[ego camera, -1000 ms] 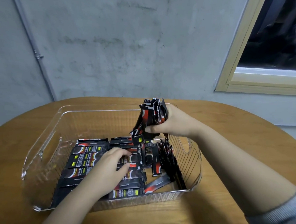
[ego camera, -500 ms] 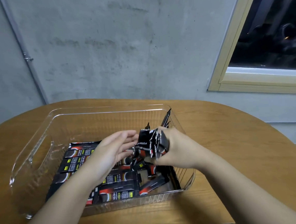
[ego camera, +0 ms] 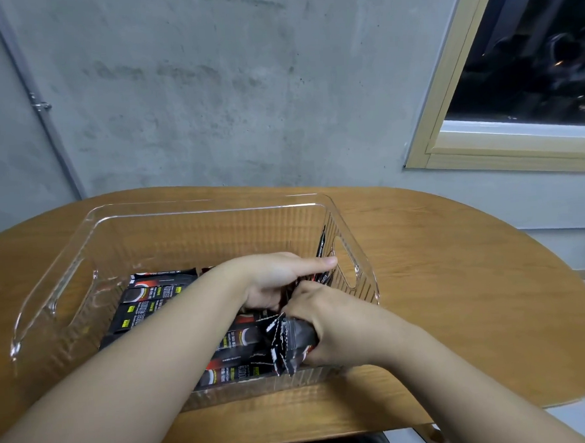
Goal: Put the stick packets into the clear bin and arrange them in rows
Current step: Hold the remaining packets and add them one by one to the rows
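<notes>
From the head camera, both hands are down inside the clear bin [ego camera: 189,226], which sits on the wooden table [ego camera: 457,280]. The right hand [ego camera: 327,324] has its fingers curled tight around a bunch of black packets [ego camera: 291,346]. The ends of the bunch fan out to the left of that hand, low by the near wall of the bin. The left hand [ego camera: 280,279] reaches across, just behind the right hand. Its thumb points straight at the bin's right wall, but its fingers are tucked under, so it is hard to tell if they hold anything. More packets [ego camera: 153,299] lie flat in rows to the left of both hands, on the bin floor. One packet [ego camera: 320,250] leans up against the right wall, past the left thumb.

The step looks like laying the bunch down as a new row. To do it well, the right hand should lower the bunch flat and let go slowly. The left hand should press the ends even, so nothing slides onto the neat rows. The leaning packet should be laid flat too.
</notes>
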